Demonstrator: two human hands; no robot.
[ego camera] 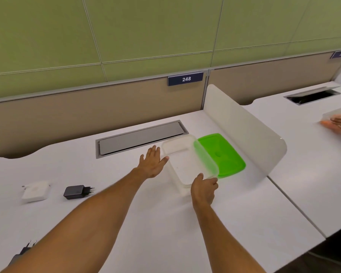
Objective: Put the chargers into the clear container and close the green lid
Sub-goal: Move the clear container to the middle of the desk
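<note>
The clear container (182,166) stands uncovered on the white desk with nothing inside. Its green lid (222,154) lies flat on the desk just to its right. My left hand (153,162) rests flat against the container's left wall, fingers spread. My right hand (204,187) grips the container's near right corner. A black charger (77,192) and a white charger (35,192) lie at the left of the desk. A third, dark charger (23,251) shows at the lower left edge, partly hidden by my left forearm.
A grey cable hatch (140,138) is set into the desk behind the container. A white divider panel (244,127) rises just right of the lid. On the neighbouring desk another person's hands (339,125) touch a clear box. A partition with sign 248 (185,78) bounds the back.
</note>
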